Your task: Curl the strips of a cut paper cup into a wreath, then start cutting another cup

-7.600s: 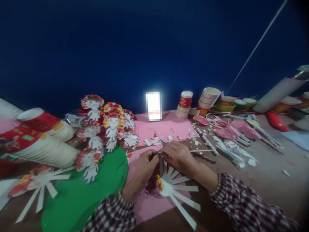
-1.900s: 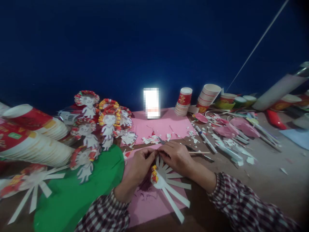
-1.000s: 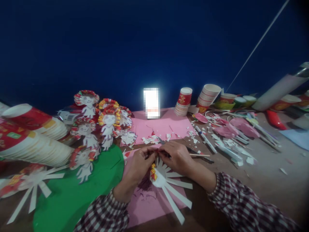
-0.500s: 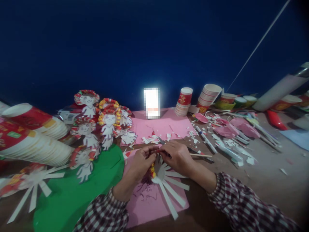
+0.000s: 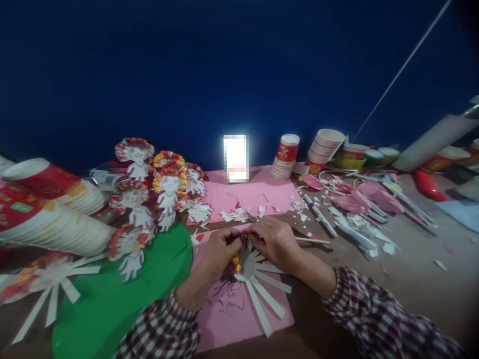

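Observation:
Both hands meet over a paper cup cut into strips [image 5: 262, 299], its white strips fanned out towards me and to the right. My left hand [image 5: 220, 254] pinches one of its strips from the left, near a red rolled end. My right hand [image 5: 275, 242] closes on the same strip from the right, fingertips touching or almost touching the left ones. Yellow and red curled strips show on the cut cup's left side, below my left fingers. Beneath lies a pink sheet [image 5: 224, 329] with dark scribbles. The fingertips partly hide the strip.
Paper figures with curled rims [image 5: 170, 187] stand at left behind a green sheet [image 5: 123, 319]. Stacked paper cups [image 5: 71, 224] lie far left; another cup stack [image 5: 325, 147] stands at back. Paper scraps, a marker [image 5: 320, 215] and a wooden stick [image 5: 312, 241] lie right. A bright blurred screen [image 5: 236, 157] stands behind.
The cut cup has shifted slightly, its lower strips moving a little up and left. Both hands keep nearly the same place, with fingers still pinched at the strip.

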Action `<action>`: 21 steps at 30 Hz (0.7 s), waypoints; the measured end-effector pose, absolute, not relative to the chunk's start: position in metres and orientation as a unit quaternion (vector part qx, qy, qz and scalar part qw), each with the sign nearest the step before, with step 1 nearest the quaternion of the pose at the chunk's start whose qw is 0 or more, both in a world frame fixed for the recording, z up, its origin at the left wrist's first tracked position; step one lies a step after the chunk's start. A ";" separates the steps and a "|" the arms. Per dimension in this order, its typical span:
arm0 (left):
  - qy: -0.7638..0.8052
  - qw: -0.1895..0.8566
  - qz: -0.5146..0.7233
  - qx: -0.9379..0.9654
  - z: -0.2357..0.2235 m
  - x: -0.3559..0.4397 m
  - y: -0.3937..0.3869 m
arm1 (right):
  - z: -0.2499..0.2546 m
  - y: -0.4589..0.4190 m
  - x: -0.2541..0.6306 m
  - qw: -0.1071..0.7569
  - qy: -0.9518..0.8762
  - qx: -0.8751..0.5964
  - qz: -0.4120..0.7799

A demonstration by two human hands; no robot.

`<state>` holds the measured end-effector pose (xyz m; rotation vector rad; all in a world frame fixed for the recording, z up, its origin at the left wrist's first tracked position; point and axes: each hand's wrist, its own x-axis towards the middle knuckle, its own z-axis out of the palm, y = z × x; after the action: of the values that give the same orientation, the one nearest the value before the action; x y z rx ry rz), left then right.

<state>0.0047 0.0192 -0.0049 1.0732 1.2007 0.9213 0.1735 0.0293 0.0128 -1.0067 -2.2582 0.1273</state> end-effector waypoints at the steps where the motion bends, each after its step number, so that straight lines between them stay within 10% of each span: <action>1: 0.517 0.604 0.398 0.458 -0.004 0.005 0.019 | 0.013 0.030 0.173 0.327 -0.862 -0.385 0.046; 21: 0.547 0.545 0.414 0.482 -0.008 0.004 0.018 | 0.013 0.029 0.172 0.314 -0.869 -0.382 0.033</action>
<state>0.0043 0.0179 -0.0085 1.1439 1.2976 0.9825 0.1718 0.0293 0.0130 -1.0062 -2.2903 0.0882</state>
